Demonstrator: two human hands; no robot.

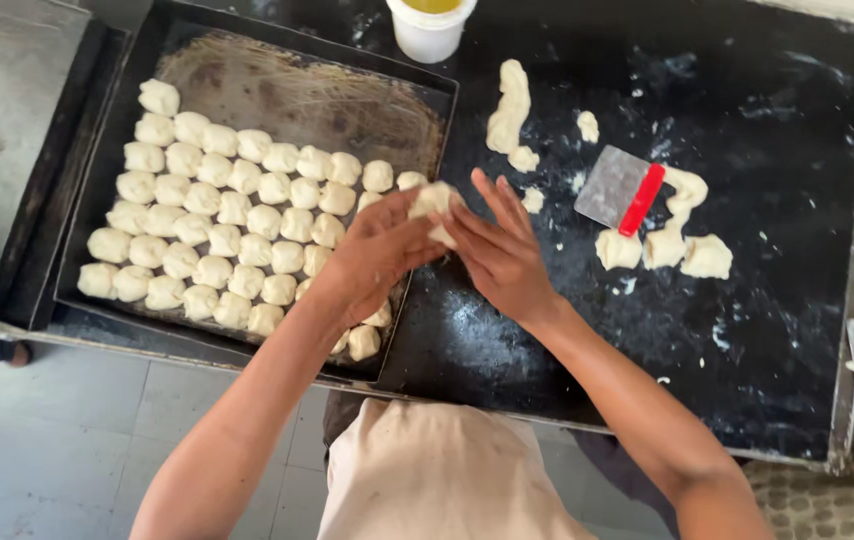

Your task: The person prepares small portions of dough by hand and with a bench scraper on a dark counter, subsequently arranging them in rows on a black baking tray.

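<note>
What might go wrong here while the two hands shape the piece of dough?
The soft white dough piece, pressed between the left hand and right hand, hangs over the dark metal tray's edge; dropped, it might dent the rolled dough balls. It may also stick to the fingers.

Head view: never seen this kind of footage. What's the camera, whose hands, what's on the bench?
One camera, worn on a person's head, looks down at their own two bare hands. The left hand and right hand press a small pale lump of dough between them. At the left a dark rectangular metal baking tray holds rows of small dough balls. On the black floured worktop lie a metal scraper with a red handle, loose pieces of dough and a long dough strip. A white plastic cup stands at the top edge.
</note>
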